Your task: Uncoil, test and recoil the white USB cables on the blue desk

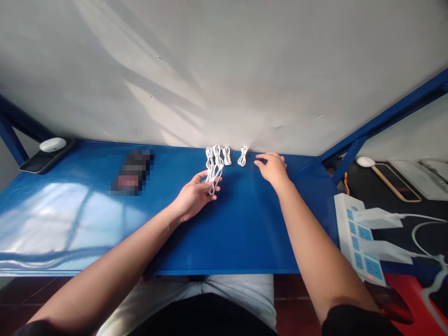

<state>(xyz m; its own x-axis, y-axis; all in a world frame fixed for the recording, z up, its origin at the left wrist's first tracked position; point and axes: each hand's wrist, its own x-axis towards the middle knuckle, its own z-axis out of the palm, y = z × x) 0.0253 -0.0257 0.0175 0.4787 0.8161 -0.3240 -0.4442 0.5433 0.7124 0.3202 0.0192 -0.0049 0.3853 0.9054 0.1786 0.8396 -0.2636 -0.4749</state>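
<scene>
My left hand (pixel 194 194) is closed on a coiled white cable (pixel 213 179), held just above the blue table (pixel 87 219). Behind it, along the wall, lie several more coiled white cables (pixel 217 155) in a close group, and one coil (pixel 242 156) lies apart to their right. My right hand (pixel 272 167) rests on the table beside that single coil, fingers stretched towards it, holding nothing.
A blurred dark object (pixel 132 171) lies on the table's left half. A dark tray with a white mouse-like thing (pixel 52 144) sits at the far left corner. A white power strip (pixel 357 238) with plugged adapters hangs off the right edge, beside another desk.
</scene>
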